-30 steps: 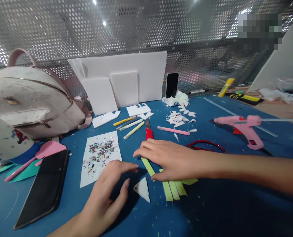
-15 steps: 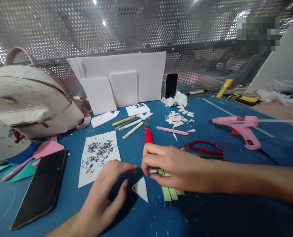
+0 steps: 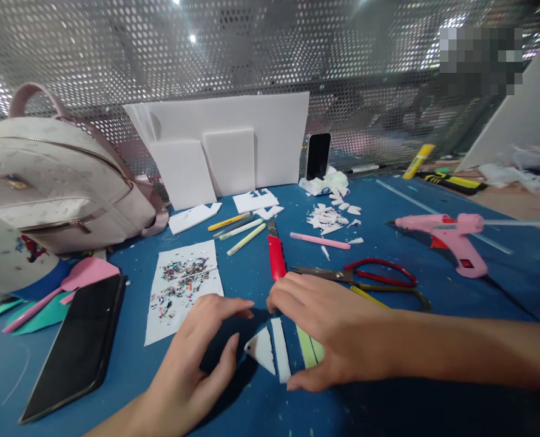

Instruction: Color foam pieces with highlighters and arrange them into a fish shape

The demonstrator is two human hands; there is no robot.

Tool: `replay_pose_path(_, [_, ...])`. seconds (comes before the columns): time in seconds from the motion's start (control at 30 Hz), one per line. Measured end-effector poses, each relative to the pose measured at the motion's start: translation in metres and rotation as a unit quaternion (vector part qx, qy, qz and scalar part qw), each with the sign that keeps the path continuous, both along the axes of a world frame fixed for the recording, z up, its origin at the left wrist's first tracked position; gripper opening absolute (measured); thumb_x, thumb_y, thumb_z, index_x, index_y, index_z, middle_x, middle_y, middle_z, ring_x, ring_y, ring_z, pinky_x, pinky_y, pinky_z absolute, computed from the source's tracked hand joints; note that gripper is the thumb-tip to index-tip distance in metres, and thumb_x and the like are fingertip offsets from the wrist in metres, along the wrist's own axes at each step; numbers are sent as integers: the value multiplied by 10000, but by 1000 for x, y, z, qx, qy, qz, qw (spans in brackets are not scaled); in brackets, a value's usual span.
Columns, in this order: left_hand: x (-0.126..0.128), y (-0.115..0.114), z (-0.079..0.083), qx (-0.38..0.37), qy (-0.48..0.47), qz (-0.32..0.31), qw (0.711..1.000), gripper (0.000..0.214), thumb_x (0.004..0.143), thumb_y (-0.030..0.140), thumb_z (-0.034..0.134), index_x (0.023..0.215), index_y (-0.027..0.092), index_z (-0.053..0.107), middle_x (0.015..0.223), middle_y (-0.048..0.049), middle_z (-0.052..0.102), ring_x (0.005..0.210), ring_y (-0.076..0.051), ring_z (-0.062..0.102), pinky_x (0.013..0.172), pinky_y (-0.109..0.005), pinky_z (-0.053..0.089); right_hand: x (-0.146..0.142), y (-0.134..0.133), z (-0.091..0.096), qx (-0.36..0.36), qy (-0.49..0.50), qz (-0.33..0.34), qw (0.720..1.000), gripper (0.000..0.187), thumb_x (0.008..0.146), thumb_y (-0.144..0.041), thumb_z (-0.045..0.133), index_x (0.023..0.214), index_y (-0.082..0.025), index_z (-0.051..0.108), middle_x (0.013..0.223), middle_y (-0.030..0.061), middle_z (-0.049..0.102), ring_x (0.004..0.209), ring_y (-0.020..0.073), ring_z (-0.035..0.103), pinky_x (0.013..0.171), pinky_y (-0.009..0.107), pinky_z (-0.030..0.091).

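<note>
A small white triangular piece (image 3: pixel 261 350) with a dark dot at its pointed end lies flat on the blue table. Just right of it, a narrow white strip (image 3: pixel 280 350) lies nearly parallel to its jagged edge. My right hand (image 3: pixel 329 328) spans over the strip's right side, thumb near its lower end and fingers beyond its upper end, spread apart. Light green strips (image 3: pixel 307 347) are partly hidden under that hand. To the left of the triangle, my left hand (image 3: pixel 197 352) hovers with thumb and fingers apart, holding nothing.
A red cutter (image 3: pixel 276 258) and red-handled scissors (image 3: pixel 379 273) lie beyond my right hand. Farther right is a pink glue gun (image 3: pixel 447 233). A paper with colourful bits (image 3: pixel 161 321), a phone (image 3: pixel 76 346) and a backpack (image 3: pixel 70 182) occupy the left.
My right hand has let go of the white strip, which now lies beside the triangular piece. Its fingers have spread and shifted slightly. My left hand has barely moved.
</note>
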State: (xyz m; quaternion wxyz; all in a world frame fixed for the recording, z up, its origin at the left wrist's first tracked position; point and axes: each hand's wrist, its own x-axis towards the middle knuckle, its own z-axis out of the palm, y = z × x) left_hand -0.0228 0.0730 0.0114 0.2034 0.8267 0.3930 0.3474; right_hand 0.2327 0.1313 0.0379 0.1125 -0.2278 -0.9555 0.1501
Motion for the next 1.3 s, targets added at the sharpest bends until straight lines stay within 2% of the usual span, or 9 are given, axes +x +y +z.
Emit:
replay_pose_path(0.27, [1, 1, 1, 6, 7, 4, 1000, 397, 1020, 133, 433, 1384, 288, 464, 1175, 10, 623, 1118, -117, 571, 988, -228, 413, -1, -8, -11, 17, 18, 9, 1000, 530, 764, -386, 801, 1155, -83, 611, 1057, 112, 618, 951, 267, 535, 842, 402, 455])
replay_pose_path(0.5, [0, 0, -1, 3, 6, -3, 1000, 387, 1024, 143, 437, 1385, 280, 464, 1181, 8, 619, 1125, -110, 563, 989, -222, 413, 6, -5, -2, 6, 21, 9, 1000, 575, 777, -471, 829, 1170, -115, 606, 1087, 93, 648, 984, 256, 577, 866, 394, 478])
replay_pose_path(0.6, [-1, 1, 0, 0, 2, -6, 1000, 390, 1024, 133, 436, 1386, 277, 463, 1187, 6, 617, 1127, -111, 562, 990, -228, 415, 12, -4, 3, 156, 91, 35, 983, 419, 882, -554, 724, 985, -155, 650, 953, 53, 682, 863, 225, 586, 749, 379, 466])
replay_pose_path(0.73, [-1, 0, 0, -1, -2, -13, 1000, 385, 1025, 136, 428, 1386, 265, 467, 1192, -2, 615, 1129, -115, 560, 995, -240, 418, 21, -6, 6, 402, 176, 108, 892, 264, 896, -365, 746, 698, -224, 644, 730, -26, 660, 704, 181, 536, 615, 362, 408])
replay_pose_path(0.9, [-1, 0, 1, 0, -6, -13, 1000, 387, 1027, 132, 423, 1390, 262, 463, 1183, -1, 612, 1126, -112, 554, 997, -238, 409, 24, -9, 5, 465, 220, 196, 835, 328, 771, -198, 838, 588, -260, 573, 715, -54, 629, 703, 164, 509, 553, 334, 340])
replay_pose_path(1.03, [-2, -1, 1, 1, -1, -11, 1000, 385, 1025, 131, 424, 1382, 271, 468, 1180, 6, 615, 1123, -110, 555, 997, -230, 399, 21, -4, 12, 369, 104, 71, 921, 213, 861, -405, 776, 811, -223, 677, 813, 6, 685, 753, 209, 555, 643, 373, 436])
replay_pose_path(1.1, [-1, -1, 1, 1, 2, -8, 1000, 387, 1024, 125, 428, 1380, 273, 467, 1178, 10, 615, 1121, -107, 554, 995, -223, 394, 20, 0, 14, 218, 26, -32, 975, 509, 854, -625, 719, 1033, -150, 684, 952, 80, 705, 837, 256, 590, 704, 409, 478])
replay_pose_path(1.2, [-1, 0, 1, 2, 6, -7, 1000, 389, 1025, 127, 430, 1382, 277, 466, 1178, 13, 615, 1123, -104, 552, 1001, -219, 389, 22, 2, 10, 52, -55, -85, 993, 812, 733, -711, 779, 1249, -103, 622, 1140, 151, 674, 989, 323, 599, 812, 461, 499])
replay_pose_path(1.3, [0, 0, 1, 5, 4, -7, 1000, 389, 1024, 130, 427, 1381, 279, 469, 1176, 11, 620, 1121, -106, 558, 992, -224, 401, 23, -2, 1, 18, -76, -86, 993, 788, 682, -600, 853, 1256, -113, 621, 1193, 156, 638, 1102, 367, 551, 925, 519, 461])
